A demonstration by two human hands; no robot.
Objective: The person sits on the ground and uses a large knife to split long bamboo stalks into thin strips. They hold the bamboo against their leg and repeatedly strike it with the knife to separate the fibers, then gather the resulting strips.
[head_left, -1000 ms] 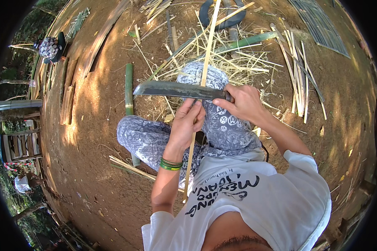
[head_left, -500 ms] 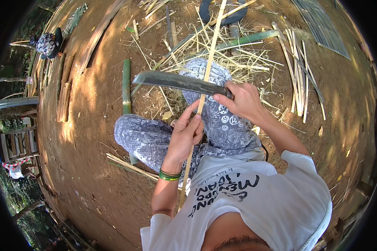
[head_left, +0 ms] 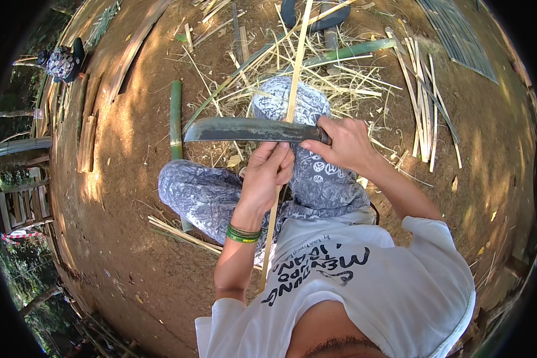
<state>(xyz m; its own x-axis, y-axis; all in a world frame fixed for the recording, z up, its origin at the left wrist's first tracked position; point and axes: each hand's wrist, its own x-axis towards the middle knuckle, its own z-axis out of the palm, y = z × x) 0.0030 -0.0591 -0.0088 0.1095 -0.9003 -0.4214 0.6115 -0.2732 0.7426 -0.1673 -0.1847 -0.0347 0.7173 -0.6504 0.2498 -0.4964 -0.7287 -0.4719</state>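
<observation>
My right hand (head_left: 344,143) is closed around the handle of a machete (head_left: 238,129). Its long dark blade points left, nearly level, with the broad face showing. A long pale bamboo strip (head_left: 297,71) runs lengthwise over my raised knee and passes under the blade. My left hand (head_left: 269,170) pinches this strip just on the near side of the blade, fingertips close against the lower edge. Whether they touch the metal I cannot tell. The strip's near part (head_left: 271,232) trails down beside my shirt.
Bamboo shavings (head_left: 346,86) lie heaped beyond my knees, with a green bamboo pole (head_left: 358,52) across them. Another green piece (head_left: 176,113) lies at left. Split strips (head_left: 425,101) are piled at right, more strips (head_left: 179,232) near my left knee. A person (head_left: 61,61) is far left.
The machete has turned to lie more level, showing more of its face. My left fingers have moved up the strip to the blade's edge.
</observation>
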